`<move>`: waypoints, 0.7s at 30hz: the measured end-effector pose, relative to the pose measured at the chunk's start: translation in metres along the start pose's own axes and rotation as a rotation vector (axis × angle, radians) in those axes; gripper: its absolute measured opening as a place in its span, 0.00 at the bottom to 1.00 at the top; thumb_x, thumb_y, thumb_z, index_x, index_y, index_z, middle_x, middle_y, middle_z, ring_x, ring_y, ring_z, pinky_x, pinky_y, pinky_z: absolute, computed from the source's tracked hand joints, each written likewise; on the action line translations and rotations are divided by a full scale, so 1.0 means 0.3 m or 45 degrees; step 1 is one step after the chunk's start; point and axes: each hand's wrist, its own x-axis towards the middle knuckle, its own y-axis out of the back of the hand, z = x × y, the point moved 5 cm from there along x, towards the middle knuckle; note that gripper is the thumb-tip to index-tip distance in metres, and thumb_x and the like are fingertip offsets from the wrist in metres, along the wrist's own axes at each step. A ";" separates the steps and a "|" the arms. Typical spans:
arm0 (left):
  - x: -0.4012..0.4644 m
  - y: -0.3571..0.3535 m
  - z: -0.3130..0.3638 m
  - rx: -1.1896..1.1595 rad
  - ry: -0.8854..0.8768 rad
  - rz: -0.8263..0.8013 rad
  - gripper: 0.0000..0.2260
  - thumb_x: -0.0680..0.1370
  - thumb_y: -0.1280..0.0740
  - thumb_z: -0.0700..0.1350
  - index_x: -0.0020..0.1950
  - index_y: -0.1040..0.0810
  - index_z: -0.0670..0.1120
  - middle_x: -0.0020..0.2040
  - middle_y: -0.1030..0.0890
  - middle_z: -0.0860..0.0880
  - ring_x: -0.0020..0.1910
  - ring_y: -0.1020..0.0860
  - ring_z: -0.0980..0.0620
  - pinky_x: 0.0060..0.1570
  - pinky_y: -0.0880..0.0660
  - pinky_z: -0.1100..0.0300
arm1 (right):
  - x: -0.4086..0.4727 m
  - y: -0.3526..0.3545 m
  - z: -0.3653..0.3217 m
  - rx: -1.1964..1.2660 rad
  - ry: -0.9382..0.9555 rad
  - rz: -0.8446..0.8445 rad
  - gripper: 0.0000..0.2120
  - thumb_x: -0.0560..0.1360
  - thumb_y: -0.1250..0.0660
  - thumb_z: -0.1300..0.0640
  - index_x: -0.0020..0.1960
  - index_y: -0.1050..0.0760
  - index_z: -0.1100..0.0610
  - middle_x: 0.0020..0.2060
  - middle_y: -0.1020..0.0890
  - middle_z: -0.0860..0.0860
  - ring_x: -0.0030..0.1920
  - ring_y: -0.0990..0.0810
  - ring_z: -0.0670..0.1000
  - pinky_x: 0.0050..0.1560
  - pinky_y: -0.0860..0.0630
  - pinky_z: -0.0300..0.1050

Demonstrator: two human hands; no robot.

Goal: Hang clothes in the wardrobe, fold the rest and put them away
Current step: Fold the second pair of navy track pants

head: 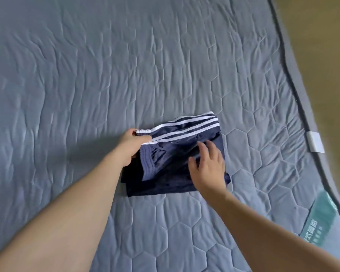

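Navy shorts (pixel 177 154) (3 white stripes) lie folded mid-mattress (pixel 86 75). Left hand (pixel 130 148) pinches the waistband edge, probably anchoring it; right hand (pixel 208 163) rests with fingers (pixel 202 148) spread, flattening the fold.

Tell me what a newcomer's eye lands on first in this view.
First, the dark navy shorts with three white side stripes, folded in the middle of the grey quilted mattress. Next, the two bare hands on them: the left hand grips the striped edge, while the right hand rests spread on the fabric.
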 end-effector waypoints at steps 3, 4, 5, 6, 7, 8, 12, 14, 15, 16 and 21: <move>0.014 0.005 -0.075 -0.131 -0.017 -0.064 0.29 0.66 0.24 0.60 0.61 0.29 0.52 0.59 0.21 0.51 0.57 0.22 0.50 0.61 0.27 0.50 | 0.072 -0.059 0.179 0.248 -0.633 -0.267 0.35 0.75 0.37 0.48 0.76 0.49 0.53 0.73 0.41 0.56 0.72 0.39 0.59 0.71 0.41 0.54; 0.014 -0.010 -0.098 -0.019 -0.050 -0.117 0.33 0.67 0.24 0.59 0.67 0.34 0.54 0.61 0.24 0.54 0.59 0.24 0.52 0.63 0.30 0.53 | 0.093 -0.072 0.217 0.373 -0.761 -0.278 0.38 0.73 0.33 0.50 0.76 0.50 0.53 0.71 0.37 0.57 0.69 0.35 0.60 0.69 0.37 0.55; 0.014 -0.024 -0.127 0.094 -0.085 -0.134 0.38 0.68 0.24 0.56 0.72 0.40 0.54 0.61 0.27 0.56 0.59 0.27 0.54 0.64 0.32 0.56 | 0.105 -0.084 0.244 0.420 -0.831 -0.249 0.40 0.70 0.30 0.51 0.75 0.49 0.54 0.69 0.34 0.57 0.66 0.31 0.61 0.67 0.33 0.56; 0.014 -0.032 -0.149 0.163 -0.135 -0.095 0.39 0.70 0.25 0.52 0.75 0.44 0.54 0.61 0.29 0.56 0.59 0.28 0.54 0.63 0.33 0.58 | 0.107 -0.091 0.258 0.421 -0.850 -0.245 0.41 0.68 0.28 0.53 0.73 0.46 0.55 0.66 0.32 0.56 0.64 0.29 0.59 0.65 0.31 0.55; 0.012 -0.030 -0.162 0.173 -0.187 -0.023 0.37 0.72 0.26 0.49 0.75 0.42 0.52 0.61 0.28 0.55 0.59 0.28 0.53 0.61 0.32 0.58 | 0.102 -0.100 0.268 0.418 -0.835 -0.284 0.39 0.67 0.27 0.55 0.72 0.44 0.56 0.63 0.30 0.54 0.61 0.28 0.57 0.62 0.30 0.51; 0.014 -0.020 -0.169 0.121 -0.218 0.068 0.31 0.73 0.27 0.47 0.72 0.38 0.50 0.61 0.27 0.54 0.59 0.26 0.52 0.60 0.31 0.57 | 0.089 -0.107 0.267 0.393 -0.805 -0.363 0.36 0.68 0.26 0.57 0.69 0.41 0.58 0.59 0.28 0.53 0.57 0.27 0.54 0.57 0.30 0.48; 0.024 0.081 -0.190 0.151 -0.143 0.434 0.16 0.78 0.35 0.46 0.64 0.32 0.42 0.55 0.23 0.45 0.54 0.24 0.42 0.51 0.30 0.55 | 0.049 -0.132 0.284 0.169 -0.716 -0.605 0.28 0.69 0.27 0.58 0.63 0.37 0.61 0.53 0.23 0.56 0.54 0.24 0.57 0.53 0.26 0.50; 0.013 0.133 -0.199 0.479 -0.014 0.473 0.20 0.79 0.38 0.46 0.68 0.37 0.42 0.53 0.24 0.42 0.46 0.24 0.41 0.46 0.29 0.52 | 0.053 -0.150 0.271 0.168 -0.733 -0.700 0.28 0.67 0.26 0.57 0.62 0.34 0.60 0.53 0.22 0.57 0.54 0.22 0.58 0.54 0.24 0.53; 0.002 0.150 -0.196 0.646 0.044 0.461 0.21 0.78 0.37 0.46 0.69 0.39 0.43 0.54 0.25 0.41 0.46 0.25 0.40 0.46 0.28 0.51 | 0.050 -0.160 0.266 0.159 -0.745 -0.755 0.29 0.66 0.25 0.56 0.62 0.33 0.59 0.53 0.22 0.57 0.54 0.22 0.59 0.55 0.23 0.54; 0.002 0.159 -0.184 0.823 0.041 0.467 0.24 0.76 0.35 0.46 0.69 0.41 0.45 0.57 0.28 0.41 0.51 0.26 0.39 0.50 0.28 0.50 | 0.047 -0.169 0.267 0.133 -0.757 -0.798 0.31 0.64 0.25 0.55 0.62 0.33 0.59 0.54 0.22 0.57 0.55 0.22 0.59 0.56 0.24 0.55; -0.010 -0.105 0.071 1.342 -0.953 0.182 0.33 0.68 0.38 0.59 0.71 0.39 0.50 0.68 0.37 0.46 0.68 0.37 0.42 0.70 0.42 0.46 | 0.002 -0.155 0.292 0.245 -0.833 -0.729 0.24 0.64 0.26 0.56 0.56 0.32 0.56 0.52 0.22 0.56 0.54 0.22 0.59 0.55 0.23 0.55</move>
